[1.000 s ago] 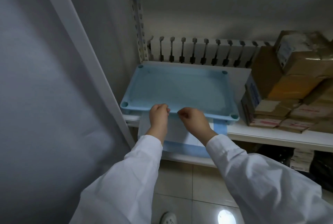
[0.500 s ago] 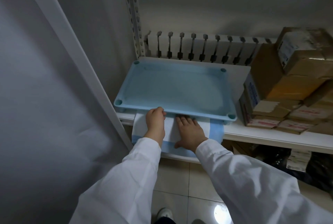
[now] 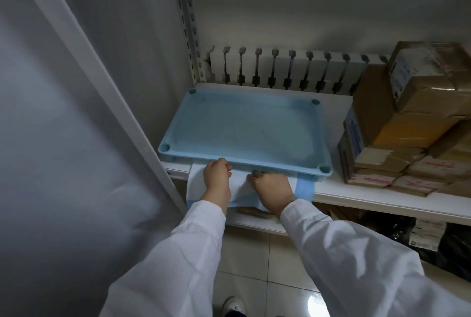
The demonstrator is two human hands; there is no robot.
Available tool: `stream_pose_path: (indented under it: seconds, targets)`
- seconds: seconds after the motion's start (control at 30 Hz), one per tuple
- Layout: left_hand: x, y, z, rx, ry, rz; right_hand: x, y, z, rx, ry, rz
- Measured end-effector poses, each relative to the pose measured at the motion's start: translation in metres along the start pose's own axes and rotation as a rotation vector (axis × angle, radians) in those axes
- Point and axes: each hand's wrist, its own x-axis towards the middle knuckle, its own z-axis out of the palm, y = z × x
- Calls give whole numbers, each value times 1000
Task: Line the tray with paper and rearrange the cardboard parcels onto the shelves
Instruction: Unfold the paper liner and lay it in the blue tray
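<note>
Head view: a light-blue tray (image 3: 244, 128) sits flat on the left end of a white shelf (image 3: 362, 196), its front rim level with the shelf's front edge. A sheet of paper (image 3: 197, 184) (white, with a blue border) comes out from under that front rim and hangs down over the shelf's edge; a blue strip of it shows further right, below the tray's near right corner.

The left hand (image 3: 216, 176) lies on the paper with its knuckles up against the tray's rim; its grip is narrow, fingers curled onto the paper's top where it meets the rim. The right hand (image 3: 271, 189) is just beside it, its grip also tight, fingers bunching the paper just below the rim. Both arms wear white sleeves (image 3: 356, 260).

Cardboard parcels (image 3: 407, 125) are stacked at the right of the same shelf, just beside the tray but apart from it, the lowest ones flat and the upper ones tilted. A lower shelf (image 3: 254, 223) shows beneath the hanging paper, above a tiled floor (image 3: 254, 265).
</note>
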Motion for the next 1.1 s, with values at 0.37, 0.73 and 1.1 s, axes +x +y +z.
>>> stream_pose_path:
  seconds: [0.37,0.73,1.1]
  targets:
    - [-12,38,-12,209,132,220,-4,15,-51,548,231,86]
    - [-45,62,-13,-110,10,-37,-15,41,-103,796,498,116]
    - [-74,97,14,-480,-220,177,-20,54,-130,1021,507,190]
